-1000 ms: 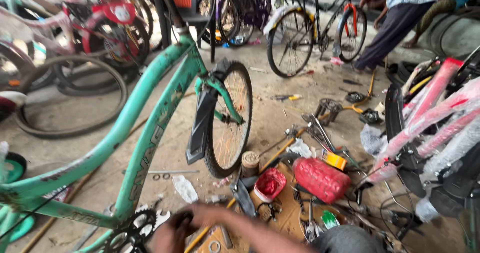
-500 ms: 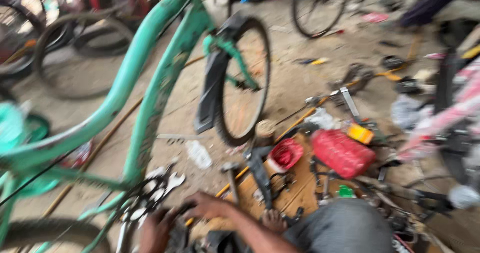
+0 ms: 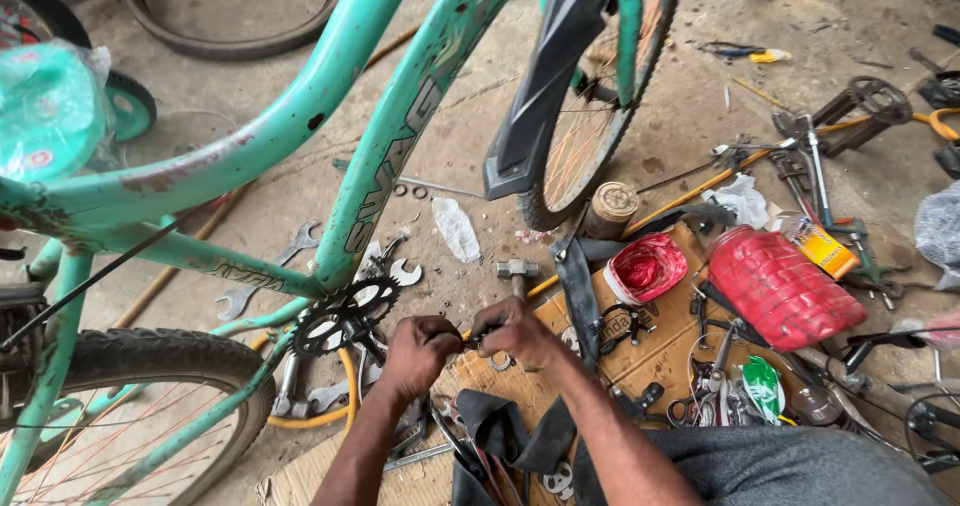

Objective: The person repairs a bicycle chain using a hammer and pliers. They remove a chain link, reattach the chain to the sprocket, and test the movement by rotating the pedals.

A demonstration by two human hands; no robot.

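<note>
A teal bicycle frame (image 3: 400, 136) stands over me, its black chainring (image 3: 345, 316) just left of my hands. My left hand (image 3: 415, 354) is curled shut right beside the chainring. My right hand (image 3: 515, 331) is closed a little to the right. Both pinch a small dark metal part (image 3: 465, 338) between them; what it is I cannot tell. My forearms come up from the bottom edge, over a sheet of cardboard (image 3: 660, 356) on the floor.
The front wheel (image 3: 590, 116) with its black mudguard (image 3: 540, 86) stands ahead, the rear tyre (image 3: 150, 366) at lower left. Spanners (image 3: 260, 286), a hammer (image 3: 515, 271), a red container (image 3: 785, 286), an open red tin (image 3: 645, 266) and several loose tools lie around.
The view has tipped down and come closer to the floor. My hands have come up from the bottom edge to the chainring and closed together there.
</note>
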